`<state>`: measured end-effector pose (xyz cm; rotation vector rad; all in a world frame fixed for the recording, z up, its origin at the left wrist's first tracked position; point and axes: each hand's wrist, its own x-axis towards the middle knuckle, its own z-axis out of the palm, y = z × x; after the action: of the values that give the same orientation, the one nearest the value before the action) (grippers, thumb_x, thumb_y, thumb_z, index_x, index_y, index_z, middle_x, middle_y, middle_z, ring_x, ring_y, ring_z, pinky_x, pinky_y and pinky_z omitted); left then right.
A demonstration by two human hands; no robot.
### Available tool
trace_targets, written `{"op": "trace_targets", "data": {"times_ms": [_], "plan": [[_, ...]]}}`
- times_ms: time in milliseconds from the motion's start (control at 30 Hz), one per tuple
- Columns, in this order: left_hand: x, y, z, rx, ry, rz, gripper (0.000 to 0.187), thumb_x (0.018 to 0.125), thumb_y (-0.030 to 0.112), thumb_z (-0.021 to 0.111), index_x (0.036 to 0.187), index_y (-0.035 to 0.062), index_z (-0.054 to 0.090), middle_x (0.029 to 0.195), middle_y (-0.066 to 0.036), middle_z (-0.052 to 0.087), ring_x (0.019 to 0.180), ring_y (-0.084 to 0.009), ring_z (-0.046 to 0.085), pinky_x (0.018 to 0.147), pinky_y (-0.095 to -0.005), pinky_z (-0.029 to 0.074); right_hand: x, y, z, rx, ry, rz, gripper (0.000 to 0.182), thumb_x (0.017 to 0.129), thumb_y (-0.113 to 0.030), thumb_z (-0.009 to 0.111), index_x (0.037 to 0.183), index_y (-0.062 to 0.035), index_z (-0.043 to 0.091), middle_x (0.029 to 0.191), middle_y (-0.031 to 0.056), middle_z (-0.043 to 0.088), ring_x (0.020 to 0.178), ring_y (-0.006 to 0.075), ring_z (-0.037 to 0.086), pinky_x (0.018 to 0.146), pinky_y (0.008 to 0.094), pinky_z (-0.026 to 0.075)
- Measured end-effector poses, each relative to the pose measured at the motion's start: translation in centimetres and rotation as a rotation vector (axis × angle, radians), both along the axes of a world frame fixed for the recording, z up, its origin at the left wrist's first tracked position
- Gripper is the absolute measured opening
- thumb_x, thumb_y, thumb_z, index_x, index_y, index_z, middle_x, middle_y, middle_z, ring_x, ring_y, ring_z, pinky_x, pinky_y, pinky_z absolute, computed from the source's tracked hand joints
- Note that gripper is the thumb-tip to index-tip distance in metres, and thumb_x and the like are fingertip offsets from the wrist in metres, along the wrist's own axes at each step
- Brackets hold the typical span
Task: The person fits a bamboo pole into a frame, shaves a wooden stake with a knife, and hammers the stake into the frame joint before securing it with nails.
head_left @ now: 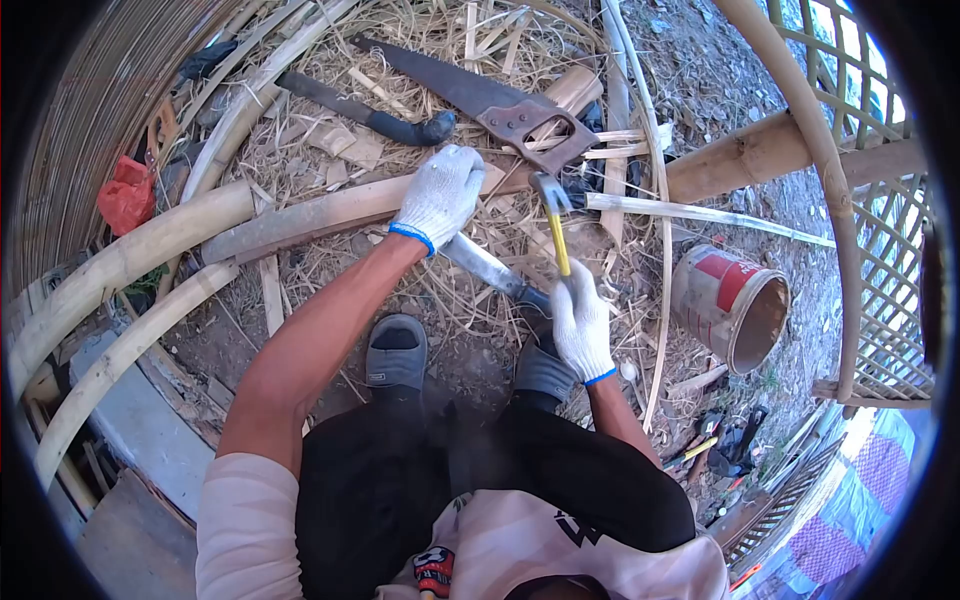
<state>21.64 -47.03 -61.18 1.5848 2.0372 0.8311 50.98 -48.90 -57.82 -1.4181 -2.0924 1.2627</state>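
Observation:
My left hand [442,197], in a white knitted glove with a blue cuff, is closed over a split bamboo piece [385,196]. That piece lies along a plank-like length of wood [290,222]; the fingertips are partly hidden. In my right hand [583,325], also gloved, is a claw hammer [559,238] with a yellow handle. Its metal head is up near the right end of the wood. Below the wood, a broad knife blade [482,264] with a dark handle lies between my hands. A handsaw [480,95] with a brown handle rests just beyond them.
A dark-handled tool [365,110] lies beyond my left hand. Bamboo poles [130,235] cross the left side. At right stand a tipped bucket [728,305] and a woven bamboo lattice [885,230]. Shavings [450,300] cover the ground around my sandals [397,355]. A red plastic bag [127,195] is far left.

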Motion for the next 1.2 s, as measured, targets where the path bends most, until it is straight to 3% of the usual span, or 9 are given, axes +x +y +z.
{"op": "trace_targets", "data": {"times_ms": [267, 367, 500, 633, 767, 867, 1000, 1100, 1200], "plan": [[0.3, 0.5, 0.5, -0.057, 0.189, -0.07, 0.011, 0.096, 0.016, 0.065, 0.098, 0.0053, 0.066, 0.096, -0.017, 0.07, 0.094, -0.0392, 0.07, 0.085, -0.0509, 0.056, -2.4, 0.9, 1.1, -0.04, 0.067, -0.015, 0.035, 0.107, -0.012, 0.057, 0.139, -0.0008, 0.055, 0.106, 0.0289, 0.073, 0.096, 0.0455, 0.074, 0.081, 0.0482, 0.058], [0.3, 0.7, 0.2, -0.073, 0.29, -0.126, 0.01, 0.096, 0.016, 0.065, 0.097, 0.0058, 0.066, 0.095, -0.017, 0.07, 0.092, -0.0388, 0.071, 0.083, -0.0507, 0.057, -2.8, 1.4, 0.9, -0.069, -0.091, 0.004, 0.033, 0.107, -0.015, 0.057, 0.137, -0.0005, 0.056, 0.105, 0.0297, 0.073, 0.097, 0.0469, 0.074, 0.08, 0.0491, 0.057], [0.3, 1.2, 0.8, -0.137, 0.294, -0.154, 0.011, 0.096, 0.017, 0.064, 0.097, 0.0054, 0.066, 0.096, -0.017, 0.07, 0.094, -0.0384, 0.071, 0.084, -0.0509, 0.057, -3.2, 1.2, 1.8, 0.027, -0.103, -0.012, 0.033, 0.107, -0.016, 0.057, 0.136, -0.0006, 0.056, 0.1, 0.0272, 0.073, 0.09, 0.0445, 0.074, 0.077, 0.0485, 0.058], [0.1, 1.5, 0.1, -0.125, 0.307, -0.187, 0.014, 0.097, 0.019, 0.063, 0.098, 0.0046, 0.067, 0.094, -0.019, 0.07, 0.094, -0.0393, 0.072, 0.085, -0.0522, 0.057, -3.2, 0.2, 1.0, 0.126, 0.053, -0.085, 0.029, 0.106, -0.013, 0.058, 0.133, -0.0015, 0.057, 0.091, 0.0265, 0.072, 0.082, 0.0424, 0.074, 0.073, 0.0483, 0.058], [0.1, 1.6, 0.8, -0.159, 0.278, -0.169, 0.015, 0.096, 0.018, 0.063, 0.098, 0.0043, 0.067, 0.096, -0.02, 0.071, 0.095, -0.0396, 0.071, 0.086, -0.053, 0.057, -3.1, 1.1, -0.9, 0.127, -0.248, 0.062, 0.026, 0.105, -0.014, 0.059, 0.129, -0.0036, 0.058, 0.082, 0.0272, 0.069, 0.075, 0.0462, 0.072, 0.065, 0.0505, 0.056], [0.3, 1.5, 1.0, -0.185, 0.256, -0.148, 0.015, 0.096, 0.018, 0.063, 0.097, 0.0042, 0.067, 0.097, -0.02, 0.071, 0.095, -0.0408, 0.071, 0.087, -0.0539, 0.056, -3.8, 1.5, 1.4, 0.148, -0.121, -0.008, 0.024, 0.105, -0.013, 0.058, 0.126, -0.0029, 0.058, 0.082, 0.0267, 0.069, 0.073, 0.0456, 0.072, 0.064, 0.0497, 0.056], [0.3, 1.4, 0.2, -0.145, 0.254, -0.129, 0.016, 0.096, 0.019, 0.062, 0.097, 0.0042, 0.067, 0.095, -0.02, 0.071, 0.095, -0.041, 0.071, 0.087, -0.0538, 0.056, -3.6, 0.4, -0.3, 0.207, 0.087, -0.19, 0.02, 0.104, -0.013, 0.056, 0.12, -0.0014, 0.058, 0.081, 0.0261, 0.069, 0.071, 0.0449, 0.072, 0.063, 0.0508, 0.055], [0.2, 1.7, 0.4, -0.13, 0.23, -0.118, 0.015, 0.096, 0.019, 0.062, 0.097, 0.0042, 0.067, 0.095, -0.02, 0.071, 0.095, -0.0408, 0.071, 0.087, -0.0536, 0.056, -3.1, 1.6, -1.6, 0.094, -0.282, 0.037, 0.019, 0.106, -0.015, 0.055, 0.118, -0.0014, 0.059, 0.08, 0.0255, 0.069, 0.069, 0.0447, 0.071, 0.06, 0.0496, 0.055], [0.5, 1.2, 0.2, -0.164, 0.225, -0.132, 0.015, 0.095, 0.018, 0.062, 0.097, 0.0041, 0.068, 0.096, -0.021, 0.071, 0.095, -0.041, 0.071, 0.087, -0.0535, 0.056, -3.8, 2.3, 2.1, 0.048, -0.255, -0.063, 0.017, 0.106, -0.014, 0.055, 0.117, -0.0016, 0.059, 0.077, 0.0237, 0.068, 0.068, 0.0429, 0.071, 0.061, 0.0482, 0.055]]}}
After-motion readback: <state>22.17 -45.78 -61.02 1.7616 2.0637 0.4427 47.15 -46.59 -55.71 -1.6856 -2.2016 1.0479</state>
